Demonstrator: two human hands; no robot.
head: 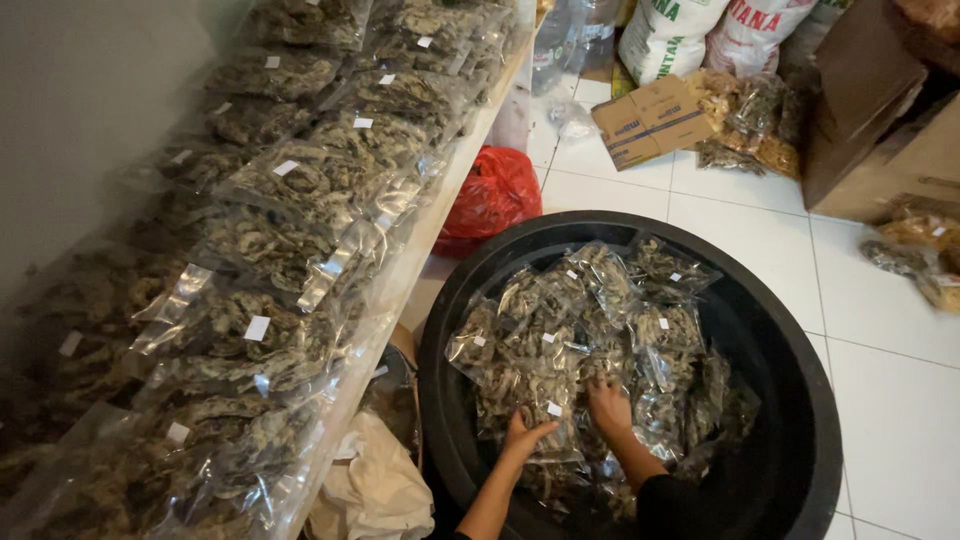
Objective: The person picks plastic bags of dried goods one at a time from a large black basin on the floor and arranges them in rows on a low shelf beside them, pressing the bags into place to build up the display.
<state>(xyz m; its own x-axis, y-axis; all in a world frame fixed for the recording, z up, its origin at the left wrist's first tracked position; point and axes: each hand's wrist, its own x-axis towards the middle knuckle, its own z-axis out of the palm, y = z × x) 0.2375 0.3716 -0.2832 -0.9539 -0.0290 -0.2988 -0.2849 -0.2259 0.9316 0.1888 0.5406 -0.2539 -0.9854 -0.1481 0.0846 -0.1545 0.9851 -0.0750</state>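
both hands reach down into a large round black tub [800, 400] that stands on the white tiled floor [880, 360]. the left hand [525, 437] closes its fingers on a clear packet of dried dark pieces [530, 385] near the tub's near-left wall, thumb on top by the small white label. the right hand [608, 405] lies spread flat on the neighbouring packets [660, 330] at the middle of the pile, holding nothing. a long shelf [440, 200] along the left carries rows of the same packets. a red plastic bag [495, 195] sits beyond the tub's far rim.
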